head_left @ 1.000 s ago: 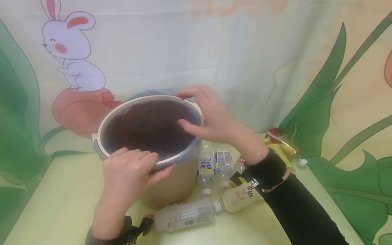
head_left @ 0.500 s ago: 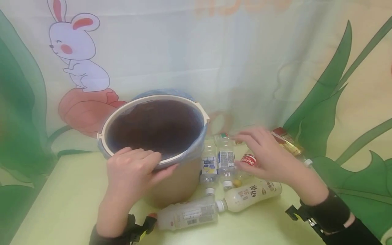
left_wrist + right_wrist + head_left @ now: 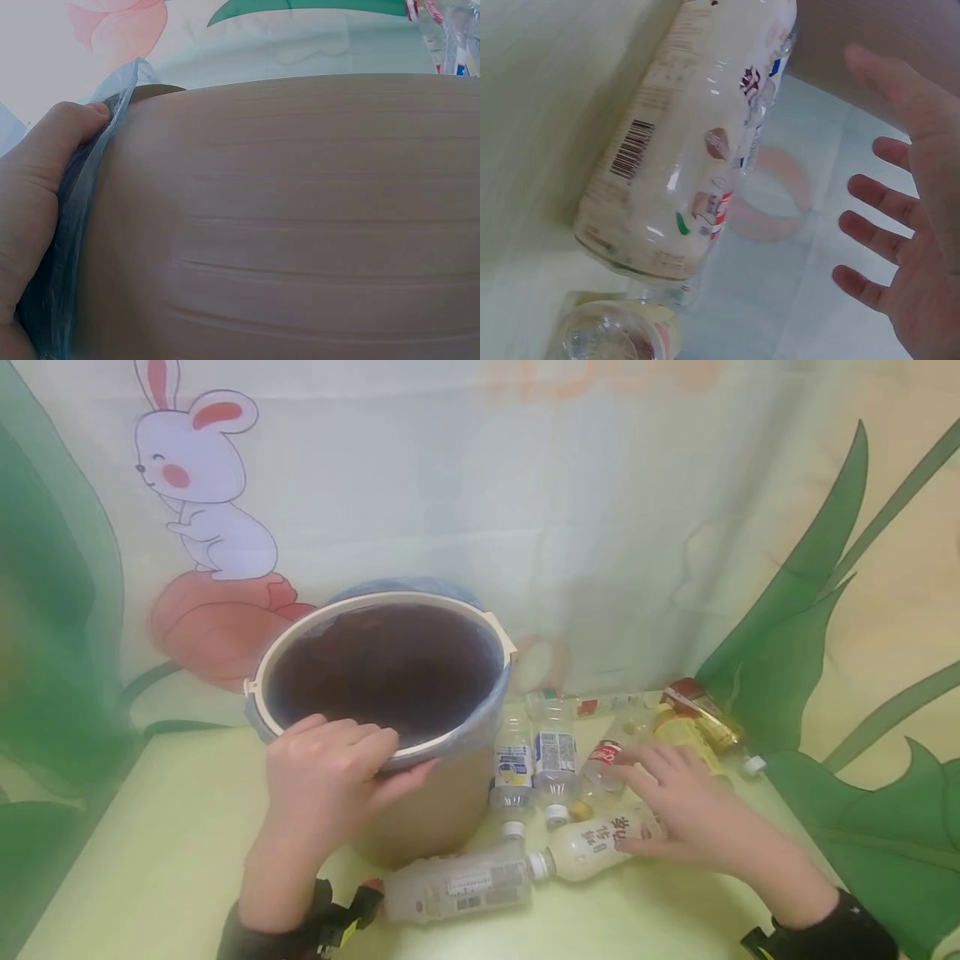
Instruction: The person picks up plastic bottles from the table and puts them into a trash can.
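My left hand [image 3: 322, 785] grips the near rim of a brown trash bin [image 3: 427, 814]. A blue bag [image 3: 483, 722] lines the bin and folds over its rim. In the left wrist view the thumb [image 3: 82, 120] presses the bag against the bin's outside. My right hand [image 3: 693, 810] hovers with spread fingers over a cream milk tea bottle [image 3: 581, 852] lying on its side. The right wrist view shows a gap between those fingers and the milk tea bottle [image 3: 682, 150]. The bin's inside is dark, so its contents cannot be made out.
A whitish labelled bottle [image 3: 465, 893] lies before the bin. Right of it are two clear bottles [image 3: 512, 768], a red-labelled bottle [image 3: 603, 760], a yellow-labelled bottle [image 3: 682, 735] and a dark red package [image 3: 697, 702]. A printed curtain [image 3: 600, 527] hangs behind the table.
My right hand has left the bin's right rim and moved right and down to the milk tea bottle. The left hand keeps its hold on the near rim.
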Demonstrator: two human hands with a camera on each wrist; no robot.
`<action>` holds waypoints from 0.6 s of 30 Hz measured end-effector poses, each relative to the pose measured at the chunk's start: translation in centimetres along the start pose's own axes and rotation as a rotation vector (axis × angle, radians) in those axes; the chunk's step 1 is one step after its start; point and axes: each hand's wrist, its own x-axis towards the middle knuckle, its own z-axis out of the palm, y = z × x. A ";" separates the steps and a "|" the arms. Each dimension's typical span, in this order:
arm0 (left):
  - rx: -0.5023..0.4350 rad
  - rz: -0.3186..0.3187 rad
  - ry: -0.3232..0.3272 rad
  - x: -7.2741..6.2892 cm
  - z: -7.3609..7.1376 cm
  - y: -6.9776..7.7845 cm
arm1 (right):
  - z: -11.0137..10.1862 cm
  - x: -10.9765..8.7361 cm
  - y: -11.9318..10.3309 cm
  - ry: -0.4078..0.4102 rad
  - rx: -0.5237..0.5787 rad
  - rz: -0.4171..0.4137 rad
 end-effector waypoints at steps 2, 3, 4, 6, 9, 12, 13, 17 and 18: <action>-0.002 -0.001 -0.002 0.0 0.0 0.0 | 0.3 -0.1 -0.3 -0.055 -0.001 0.027; -0.001 -0.002 -0.003 0.0 0.0 0.0 | 0.4 -0.1 -0.4 -0.076 0.001 0.033; -0.001 -0.005 -0.005 0.0 -0.1 0.0 | 0.6 0.0 -0.5 -0.097 0.009 0.037; 0.004 -0.007 -0.004 0.0 -0.1 -0.1 | 1.1 0.1 -0.7 -0.126 0.022 0.036; 0.005 -0.007 -0.006 -0.1 0.0 -0.1 | 1.8 0.0 -0.9 -0.147 0.047 0.032; 0.000 -0.008 -0.009 -0.1 0.1 -0.2 | 2.5 -0.2 -1.0 -0.157 0.061 0.029; -0.003 -0.009 -0.009 -0.2 0.1 -0.2 | 2.7 -0.3 -1.0 -0.159 0.068 0.027; -0.015 -0.012 -0.007 -0.2 0.1 -0.2 | 3.3 -0.4 -0.9 -0.179 0.068 0.030; -0.016 -0.012 -0.009 -0.1 0.0 -0.2 | 3.4 -0.5 -0.9 -0.182 0.065 0.033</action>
